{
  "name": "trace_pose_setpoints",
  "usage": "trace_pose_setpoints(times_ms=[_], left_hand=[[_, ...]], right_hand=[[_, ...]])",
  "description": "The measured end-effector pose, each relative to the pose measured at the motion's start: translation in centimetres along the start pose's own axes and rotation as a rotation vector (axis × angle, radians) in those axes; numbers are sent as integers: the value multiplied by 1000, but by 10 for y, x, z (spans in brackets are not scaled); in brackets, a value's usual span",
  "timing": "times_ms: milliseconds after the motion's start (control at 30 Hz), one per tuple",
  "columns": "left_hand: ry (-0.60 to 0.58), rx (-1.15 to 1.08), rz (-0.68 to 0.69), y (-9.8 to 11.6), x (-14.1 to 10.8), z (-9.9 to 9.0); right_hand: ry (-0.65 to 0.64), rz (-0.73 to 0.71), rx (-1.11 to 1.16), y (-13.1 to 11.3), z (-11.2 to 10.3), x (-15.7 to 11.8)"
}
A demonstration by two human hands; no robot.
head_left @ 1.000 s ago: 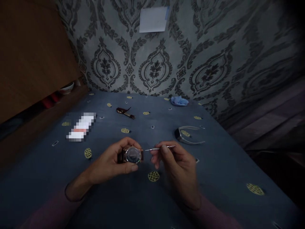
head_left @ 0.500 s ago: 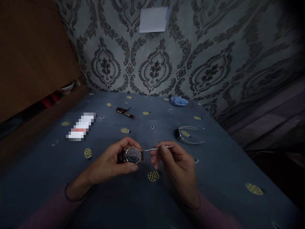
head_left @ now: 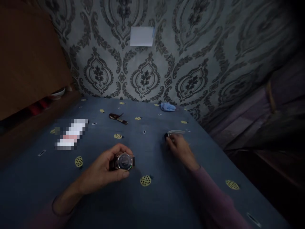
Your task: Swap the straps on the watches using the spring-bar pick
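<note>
My left hand (head_left: 98, 173) grips a round-faced watch (head_left: 125, 161) by its case and dark strap, dial upward, above the blue patterned tablecloth (head_left: 152, 159). To the right, my right hand (head_left: 179, 148) is at a watch with a pale strap (head_left: 177, 131), its fingers bent at the dark watch case. Part of that watch is hidden beneath the hand. The thin metal tool cannot be made out now. A brown-strapped watch (head_left: 118, 118) lies farther back on the cloth.
A pixelated pale object (head_left: 72, 133) lies at the left. The crumpled blue cloth (head_left: 168, 107) is near the patterned wall. A wooden cabinet (head_left: 30, 57) stands at the left, with a bowl (head_left: 57, 93) on its low ledge. A white switch-like panel (head_left: 142, 36) is on the wall.
My right hand has moved away from the held watch, right and farther back to the pale-strapped watch. The thin tool is no longer visible. The view has shifted slightly.
</note>
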State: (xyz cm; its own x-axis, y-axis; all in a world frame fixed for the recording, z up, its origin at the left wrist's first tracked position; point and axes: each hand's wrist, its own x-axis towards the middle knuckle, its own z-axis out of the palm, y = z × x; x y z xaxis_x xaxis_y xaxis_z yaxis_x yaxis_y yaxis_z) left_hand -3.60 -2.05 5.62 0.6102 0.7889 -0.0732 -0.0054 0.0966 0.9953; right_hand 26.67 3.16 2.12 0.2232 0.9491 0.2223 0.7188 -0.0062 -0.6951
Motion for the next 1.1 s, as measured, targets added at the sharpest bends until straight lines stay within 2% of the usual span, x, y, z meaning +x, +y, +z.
trace_pose_setpoints(times_ms=[67, 167, 367, 500, 600, 700, 800, 933, 1100], left_hand=[[-12, -22, 13, 0, 0, 0], [-20, -43, 37, 1, 1, 1], [-33, -65, 73, 0, 1, 1], [-8, -63, 93, 0, 1, -1], [14, -52, 100, 2, 1, -2], [16, -62, 97, 5, 1, -2], [6, -84, 95, 6, 1, 0], [7, -70, 86, 5, 0, 0], [18, -56, 83, 3, 0, -1]], right_hand=[[-41, 25, -57, 9, -1, 5], [-97, -2, -82, 6, 5, 5], [-299, -210, 51, -37, 46, -7], [-380, -336, 181, -62, 69, -20], [-318, -350, 286, -70, 64, -30], [-206, -299, 426, -77, 45, -42], [-112, -178, 834, -87, 28, -57], [-155, -141, 1052, -95, 24, -72], [-193, -131, 1110, -95, 28, -75]])
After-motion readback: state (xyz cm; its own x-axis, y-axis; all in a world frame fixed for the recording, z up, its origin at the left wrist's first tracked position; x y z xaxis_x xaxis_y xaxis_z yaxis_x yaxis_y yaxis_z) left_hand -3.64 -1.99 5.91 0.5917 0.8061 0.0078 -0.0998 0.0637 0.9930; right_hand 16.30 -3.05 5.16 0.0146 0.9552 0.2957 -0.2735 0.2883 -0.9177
